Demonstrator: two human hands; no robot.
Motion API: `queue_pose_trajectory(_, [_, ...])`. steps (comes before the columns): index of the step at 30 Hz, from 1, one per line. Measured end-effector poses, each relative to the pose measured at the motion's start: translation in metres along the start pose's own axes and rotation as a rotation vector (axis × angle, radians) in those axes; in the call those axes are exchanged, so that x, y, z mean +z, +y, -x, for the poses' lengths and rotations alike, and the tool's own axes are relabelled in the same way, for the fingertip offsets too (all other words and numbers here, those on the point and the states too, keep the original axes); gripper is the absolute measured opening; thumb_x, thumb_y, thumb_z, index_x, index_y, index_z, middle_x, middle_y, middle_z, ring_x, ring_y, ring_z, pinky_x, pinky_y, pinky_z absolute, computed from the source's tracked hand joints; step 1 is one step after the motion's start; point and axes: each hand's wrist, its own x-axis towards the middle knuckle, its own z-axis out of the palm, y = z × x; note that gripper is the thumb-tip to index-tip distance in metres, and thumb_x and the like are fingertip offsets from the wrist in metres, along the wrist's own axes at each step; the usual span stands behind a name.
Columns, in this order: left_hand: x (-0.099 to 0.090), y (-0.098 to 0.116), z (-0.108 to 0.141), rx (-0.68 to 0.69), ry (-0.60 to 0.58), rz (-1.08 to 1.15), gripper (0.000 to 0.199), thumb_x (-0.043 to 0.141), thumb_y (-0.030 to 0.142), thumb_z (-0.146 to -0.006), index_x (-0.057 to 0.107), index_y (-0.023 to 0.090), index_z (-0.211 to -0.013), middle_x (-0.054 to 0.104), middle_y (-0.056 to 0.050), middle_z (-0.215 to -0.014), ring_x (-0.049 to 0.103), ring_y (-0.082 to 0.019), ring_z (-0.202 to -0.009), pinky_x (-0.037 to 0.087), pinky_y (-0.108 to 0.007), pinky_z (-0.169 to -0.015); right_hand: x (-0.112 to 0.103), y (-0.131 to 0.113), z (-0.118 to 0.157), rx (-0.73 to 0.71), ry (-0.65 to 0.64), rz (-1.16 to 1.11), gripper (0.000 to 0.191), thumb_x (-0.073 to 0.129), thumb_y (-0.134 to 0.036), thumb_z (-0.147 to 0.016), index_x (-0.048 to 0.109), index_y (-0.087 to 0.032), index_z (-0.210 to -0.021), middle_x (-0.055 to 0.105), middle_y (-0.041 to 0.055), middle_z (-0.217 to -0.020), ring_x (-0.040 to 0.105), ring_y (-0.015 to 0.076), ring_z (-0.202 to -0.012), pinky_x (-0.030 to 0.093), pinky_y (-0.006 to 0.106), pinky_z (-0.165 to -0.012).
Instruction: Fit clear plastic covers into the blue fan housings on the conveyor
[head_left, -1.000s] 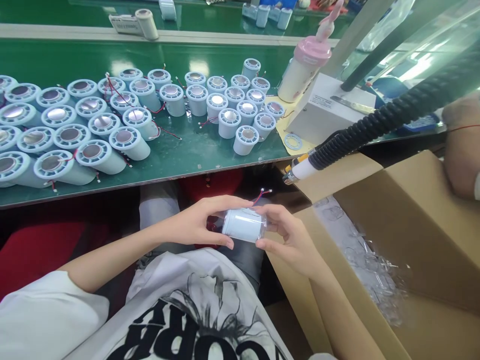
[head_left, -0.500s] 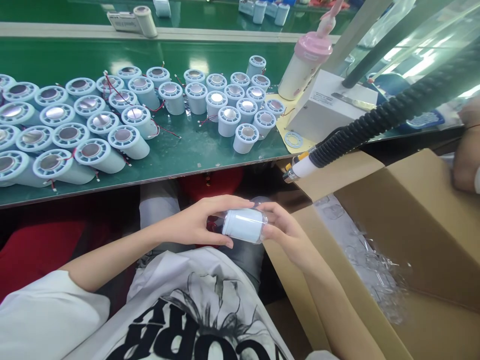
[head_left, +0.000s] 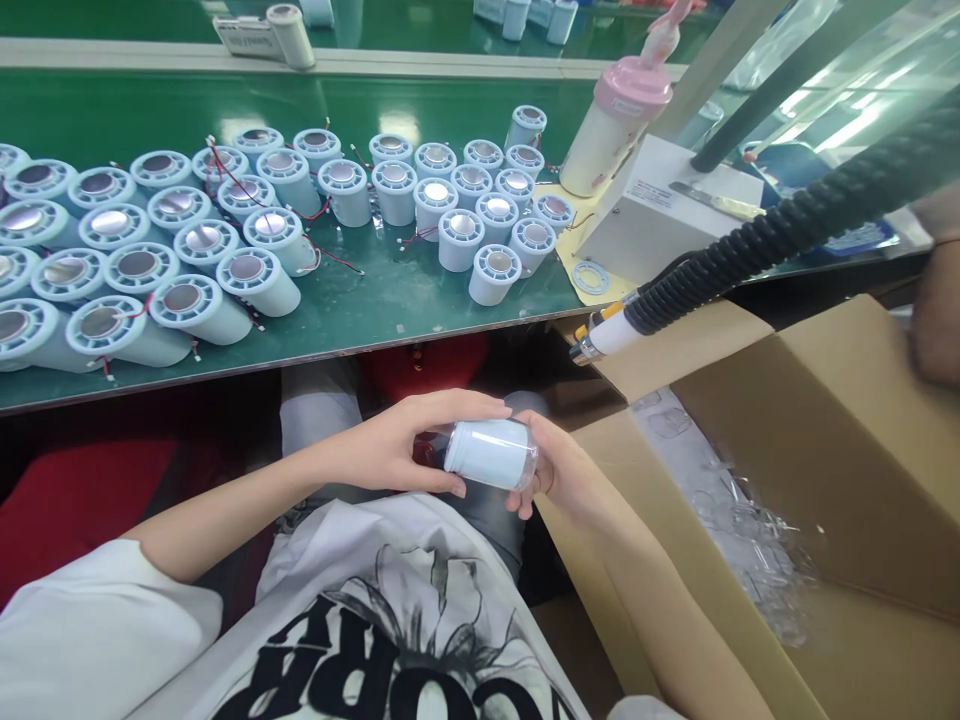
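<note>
A pale blue cylinder inside a clear plastic sleeve [head_left: 489,453] lies sideways between my two hands, over my lap. My left hand [head_left: 409,440] wraps its left end, thumb below and fingers above. At the right end, my right hand [head_left: 551,462] has its fingers curled around the clear plastic. Beyond the hands, on the green bench, stand many similar light blue cylinders [head_left: 495,275] with round metal-coloured centres in their slotted tops. Thin red wires with small white plugs trail from several of them.
An open cardboard box [head_left: 840,420] with clear plastic pieces [head_left: 750,530] stands at my right. A black corrugated hose [head_left: 750,250] reaches across above it. A pink-lidded bottle [head_left: 615,120] and a grey metal stand [head_left: 645,215] are on the bench. Another person's arm [head_left: 937,310] shows far right.
My right hand has turned around the cylinder's right end; its thumb has left the near side and fingertips now show beneath. My left hand has stayed almost still.
</note>
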Motion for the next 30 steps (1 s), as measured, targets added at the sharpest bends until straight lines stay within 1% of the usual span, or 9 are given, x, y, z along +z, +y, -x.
queue_pose_trajectory(5, [0.000, -0.001, 0.000, 0.047, 0.007, -0.004, 0.071, 0.075, 0.019, -0.073, 0.045, 0.028, -0.137, 0.046, -0.012, -0.144, 0.042, -0.028, -0.134, 0.036, -0.043, -0.110, 0.006, -0.002, -0.002, 0.136, -0.058, -0.058, 0.063, 0.049, -0.074, -0.075, 0.059, -0.013, -0.082, 0.066, 0.0042, -0.055, 0.057, 0.0098, -0.036, 0.043, 0.014, -0.030])
queue_pose_trajectory(9, [0.002, -0.003, 0.000, 0.039, 0.031, 0.029, 0.069, 0.075, 0.019, -0.073, 0.047, 0.029, -0.136, 0.045, -0.013, -0.144, 0.042, -0.029, -0.133, 0.038, -0.045, -0.109, 0.010, -0.009, -0.002, 0.294, -0.066, -0.112, 0.073, 0.018, -0.064, -0.093, 0.064, -0.010, -0.074, 0.062, 0.0043, -0.051, 0.054, 0.0073, -0.033, 0.038, 0.011, -0.028])
queue_pose_trajectory(14, [0.005, -0.002, 0.000, 0.010, 0.063, 0.044, 0.067, 0.076, 0.018, -0.072, 0.050, 0.028, -0.133, 0.049, -0.011, -0.139, 0.046, -0.027, -0.129, 0.042, -0.040, -0.106, 0.011, -0.007, -0.003, 0.370, -0.114, -0.089, 0.085, -0.005, -0.057, -0.094, 0.059, -0.012, -0.060, 0.054, 0.0030, -0.045, 0.047, 0.0051, -0.028, 0.031, 0.011, -0.025])
queue_pose_trajectory(17, [0.007, 0.004, -0.001, -0.141, 0.074, 0.202, 0.063, 0.073, 0.019, -0.074, 0.049, 0.027, -0.132, 0.051, -0.010, -0.135, 0.052, -0.025, -0.122, 0.049, -0.035, -0.098, 0.006, 0.004, -0.003, 0.140, -0.053, 0.079, 0.079, 0.009, -0.070, -0.089, 0.059, -0.013, -0.069, 0.056, 0.0031, -0.049, 0.051, 0.0087, -0.034, 0.039, 0.015, -0.030])
queue_pose_trajectory(20, [0.009, 0.010, -0.001, -0.309, 0.085, 0.386, 0.063, 0.072, 0.022, -0.077, 0.046, 0.027, -0.133, 0.054, -0.009, -0.130, 0.059, -0.021, -0.112, 0.052, -0.031, -0.091, -0.002, 0.013, 0.000, -0.405, 0.157, 0.370, 0.067, 0.036, -0.074, -0.083, 0.058, -0.015, -0.107, 0.069, 0.0123, -0.093, 0.069, 0.0202, -0.073, 0.059, 0.029, -0.059])
queue_pose_trajectory(22, [0.009, 0.012, -0.002, -0.361, 0.096, 0.452, 0.062, 0.072, 0.023, -0.077, 0.045, 0.027, -0.133, 0.056, -0.008, -0.126, 0.061, -0.020, -0.107, 0.054, -0.030, -0.087, -0.008, 0.015, 0.003, -0.742, 0.176, 0.602, 0.065, 0.057, -0.062, -0.081, 0.044, -0.023, -0.131, 0.052, 0.0145, -0.134, 0.059, 0.0275, -0.112, 0.056, 0.040, -0.088])
queue_pose_trajectory(24, [0.008, 0.013, -0.003, -0.387, 0.087, 0.472, 0.060, 0.070, 0.025, -0.079, 0.045, 0.027, -0.133, 0.059, -0.007, -0.120, 0.062, -0.020, -0.101, 0.055, -0.030, -0.082, -0.012, 0.015, 0.006, -0.958, 0.111, 0.826, 0.061, 0.068, -0.036, -0.083, 0.040, -0.033, -0.137, 0.040, 0.0087, -0.147, 0.046, 0.0272, -0.129, 0.046, 0.044, -0.103])
queue_pose_trajectory(27, [0.006, 0.011, -0.004, -0.361, 0.040, 0.434, 0.063, 0.069, 0.025, -0.080, 0.042, 0.029, -0.137, 0.058, -0.008, -0.124, 0.062, -0.021, -0.102, 0.055, -0.031, -0.083, -0.014, 0.013, 0.010, -0.966, 0.080, 0.893, 0.058, 0.068, -0.016, -0.082, 0.048, -0.035, -0.133, 0.049, 0.0053, -0.141, 0.049, 0.0236, -0.128, 0.045, 0.040, -0.105])
queue_pose_trajectory(30, [0.004, 0.010, -0.005, -0.233, -0.001, 0.368, 0.069, 0.071, 0.019, -0.077, 0.043, 0.030, -0.139, 0.044, -0.010, -0.144, 0.051, -0.026, -0.124, 0.048, -0.036, -0.099, -0.013, 0.011, 0.012, -0.722, 0.033, 0.544, 0.054, 0.068, -0.032, -0.083, 0.048, -0.034, -0.133, 0.059, 0.0059, -0.130, 0.060, 0.0230, -0.115, 0.055, 0.036, -0.092])
